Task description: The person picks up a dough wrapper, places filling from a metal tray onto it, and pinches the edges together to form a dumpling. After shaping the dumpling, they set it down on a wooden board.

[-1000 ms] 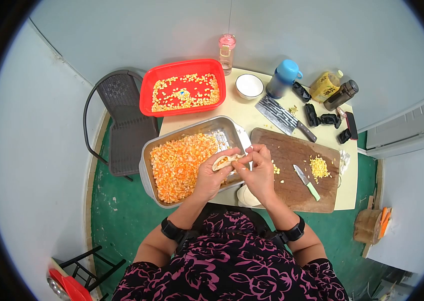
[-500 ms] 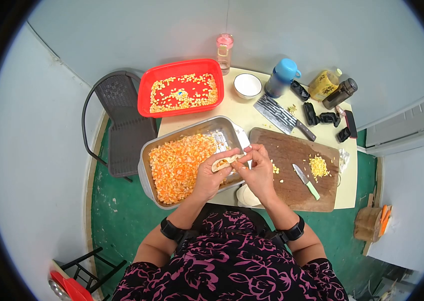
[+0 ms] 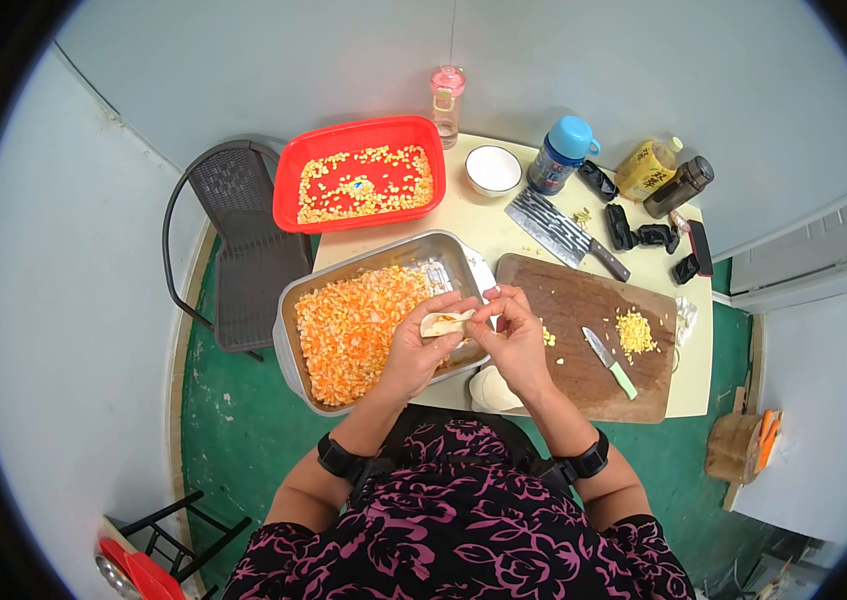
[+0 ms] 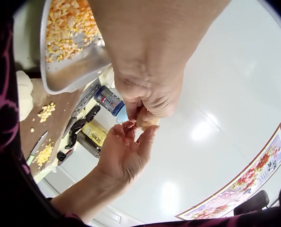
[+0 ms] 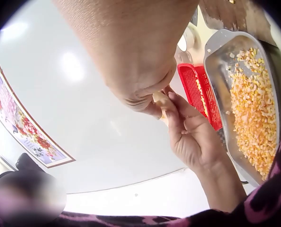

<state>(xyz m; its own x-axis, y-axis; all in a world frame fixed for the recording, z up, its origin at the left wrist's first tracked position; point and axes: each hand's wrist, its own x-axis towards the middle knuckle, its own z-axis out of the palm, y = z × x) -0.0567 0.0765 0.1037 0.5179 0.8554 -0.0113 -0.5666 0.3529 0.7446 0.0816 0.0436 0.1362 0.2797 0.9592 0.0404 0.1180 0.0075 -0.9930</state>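
Note:
A half-folded dumpling [image 3: 443, 325], its pale wrapper open at the top with filling inside, is held above the right part of a metal pan [image 3: 288, 352]. My left hand [image 3: 413, 352] grips it from the left side. With thumb and fingertips my right hand [image 3: 513, 338] pinches the wrapper's right end. In the right wrist view the dumpling [image 5: 164, 103] shows between both hands' fingers. Chopped orange and yellow filling [image 3: 358, 330] covers much of the pan. Beside my right wrist lies a pale stack of wrappers [image 3: 491, 390], partly hidden by the forearm.
Right of the pan, a wooden cutting board [image 3: 583, 385] bears a green-handled knife [image 3: 610, 362] and chopped yellow bits [image 3: 635, 332]. Behind are a cleaver [image 3: 558, 228], a white bowl [image 3: 493, 170], a blue-capped flask [image 3: 560, 155] and a red basket [image 3: 288, 190] with yellow pieces.
The dumpling has tilted slightly in my hands, and the right fingers have shifted a little along its edge. Both hands stay in nearly the same place.

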